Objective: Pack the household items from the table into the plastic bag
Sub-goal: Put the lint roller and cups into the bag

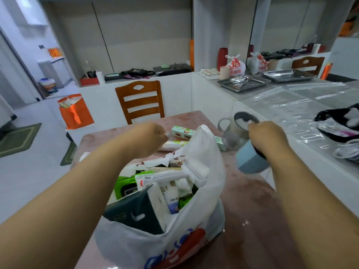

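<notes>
The white plastic bag (pixel 206 158) with blue and red print stands open on the pinkish table (pixel 252 202), stuffed with packets, pouches and a white handled tool. Just past the bag, my left hand (pixel 153 137) hovers with curled fingers over the left end of a white roll (pixel 174 144); whether it grips the roll is unclear. My right hand (pixel 266 137) grips the dark handle of a blue jug (pixel 250 162) lifted off the table to the right of the bag, its grey lid (pixel 245 119) flipped up. Green-and-white boxes (pixel 182 131) lie behind the bag.
A grey mug (pixel 223 124) and a glass cup (pixel 232 141) stand behind the jug. A wooden chair (pixel 139 102) faces the table's far edge. The white counter (pixel 291 107) on the right carries steel trays (pixel 243 83) and a black bag (pixel 334 115). An orange bag (pixel 76 115) sits at left.
</notes>
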